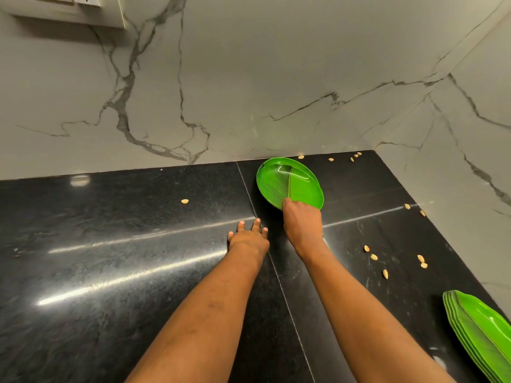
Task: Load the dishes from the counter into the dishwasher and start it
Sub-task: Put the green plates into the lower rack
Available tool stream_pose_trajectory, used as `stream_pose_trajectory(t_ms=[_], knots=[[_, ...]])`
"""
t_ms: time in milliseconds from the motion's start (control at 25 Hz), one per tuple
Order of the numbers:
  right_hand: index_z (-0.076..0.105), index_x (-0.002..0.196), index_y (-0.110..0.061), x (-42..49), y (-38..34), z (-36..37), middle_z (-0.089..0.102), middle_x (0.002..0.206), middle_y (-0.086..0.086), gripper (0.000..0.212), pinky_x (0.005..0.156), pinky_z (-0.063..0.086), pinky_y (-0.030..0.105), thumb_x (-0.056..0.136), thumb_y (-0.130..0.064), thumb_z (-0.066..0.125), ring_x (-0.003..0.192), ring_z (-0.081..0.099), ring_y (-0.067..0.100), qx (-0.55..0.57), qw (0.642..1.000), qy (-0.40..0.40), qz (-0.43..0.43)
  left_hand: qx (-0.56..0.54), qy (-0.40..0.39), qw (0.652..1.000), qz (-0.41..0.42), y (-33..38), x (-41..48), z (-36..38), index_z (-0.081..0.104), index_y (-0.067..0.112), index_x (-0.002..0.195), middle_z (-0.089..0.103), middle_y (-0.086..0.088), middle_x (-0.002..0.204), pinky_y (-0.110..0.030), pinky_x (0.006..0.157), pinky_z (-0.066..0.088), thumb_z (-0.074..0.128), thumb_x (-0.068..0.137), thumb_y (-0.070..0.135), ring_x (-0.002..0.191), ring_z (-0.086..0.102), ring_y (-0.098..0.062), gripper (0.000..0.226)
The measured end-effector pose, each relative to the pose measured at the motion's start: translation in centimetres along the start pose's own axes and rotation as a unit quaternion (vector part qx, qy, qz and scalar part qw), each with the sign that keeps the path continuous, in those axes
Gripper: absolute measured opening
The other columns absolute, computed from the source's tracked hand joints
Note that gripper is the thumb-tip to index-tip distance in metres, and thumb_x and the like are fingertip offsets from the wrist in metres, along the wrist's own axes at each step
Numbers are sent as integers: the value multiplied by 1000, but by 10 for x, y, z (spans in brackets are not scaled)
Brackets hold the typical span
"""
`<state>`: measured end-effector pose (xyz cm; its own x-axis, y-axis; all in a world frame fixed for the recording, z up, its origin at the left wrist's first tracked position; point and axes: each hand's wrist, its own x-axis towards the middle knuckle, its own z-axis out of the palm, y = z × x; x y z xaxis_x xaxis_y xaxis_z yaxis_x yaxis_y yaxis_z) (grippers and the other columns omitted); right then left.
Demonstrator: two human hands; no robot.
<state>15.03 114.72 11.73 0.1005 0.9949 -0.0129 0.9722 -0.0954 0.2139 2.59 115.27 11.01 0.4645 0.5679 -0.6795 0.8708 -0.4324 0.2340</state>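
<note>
Black polished stone desk (110, 258) in a corner, marble-veined walls behind and to the right.

Green leaf-pattern plate (287, 181) lies far back on the desk, close to the rear wall; a second rim edge shows beneath it, so possibly more than one stacked. Nothing visible inside it, only glare on the surface.

Right hand (302, 222): grip closed on the near rim of that plate, thumb on top of the rim, the other fingers hidden.

Left hand (249, 236): grip released, fingers spread, palm down flat on the bare desk just left of the right hand, apart from the plate.

Stack of green plates (478, 333) at the lower right desk edge, several nested rims showing, partly cut off by the frame. Top plate looks empty.

Pale nut shells (373, 256) scattered loose across the desk, mostly on the right side and near the back corner; one lone shell (184, 201) toward the left.
</note>
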Motion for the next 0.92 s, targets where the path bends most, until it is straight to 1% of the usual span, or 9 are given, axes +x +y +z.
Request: stream_pose_trajectory(t_ms=[160,240,280,320,440,520,600,760,920], knots=[[59,72,-14,-32,0,-4,59,52,3,20,41,24,24,59,-9,74,44,61,25,-48,997,58,-29,15,16,1000,5,-1,-2,4,-3,17,158,-19,-3,163,-60,118,11,62,93,2,149,-12,-41,93],[59,68,-16,-57,1,4,58,55,2,7,40,32,25,64,-12,64,48,61,24,-54,995,80,-40,-11,23,1000,6,-2,1,5,-2,19,158,-18,-2,164,-58,119,9,51,99,4,149,-12,-39,81],[59,68,-16,-70,1,9,59,59,3,7,42,38,28,68,-12,53,53,62,25,-40,995,88,-36,-29,26,999,4,-3,3,5,-2,20,158,-18,-1,164,-58,119,8,47,100,5,150,-13,-37,78],[59,69,-15,-83,0,14,61,64,5,16,47,43,31,70,-11,44,58,63,26,-34,995,93,-29,-35,30,999,2,-5,4,6,-2,21,159,-17,-1,164,-57,119,8,47,100,5,150,-13,-37,78],[65,77,-13,-130,-3,22,69,80,8,26,57,47,34,73,-8,39,74,66,28,-37,992,122,5,18,54,998,24,-13,-5,15,2,18,159,-14,-7,164,-57,119,14,74,85,8,149,-7,-42,103],[67,80,-11,-161,-3,22,72,89,9,27,61,49,35,75,-7,41,82,68,28,-35,988,150,16,35,90,995,20,-18,-19,29,3,14,158,-8,-13,165,-54,119,21,86,74,20,148,2,-46,119],[68,82,-11,-187,-4,17,72,94,11,26,65,49,36,77,-7,42,84,68,27,-37,983,174,33,45,147,988,7,-19,-40,46,3,13,158,-4,-16,164,-53,119,22,80,81,31,148,9,-45,111],[66,82,-12,-239,-10,6,72,94,11,24,65,46,35,79,-4,44,81,67,26,-47,974,214,57,26,215,976,23,-4,-87,95,2,16,158,-7,-11,165,-53,120,11,52,96,53,151,3,-37,88],[67,81,-12,-302,-27,-2,73,95,12,26,69,47,36,83,-4,42,89,69,26,-32,975,205,83,41,240,969,46,6,-143,154,-3,21,158,-14,-9,164,-52,121,1,35,100,58,151,-7,-34,78]])
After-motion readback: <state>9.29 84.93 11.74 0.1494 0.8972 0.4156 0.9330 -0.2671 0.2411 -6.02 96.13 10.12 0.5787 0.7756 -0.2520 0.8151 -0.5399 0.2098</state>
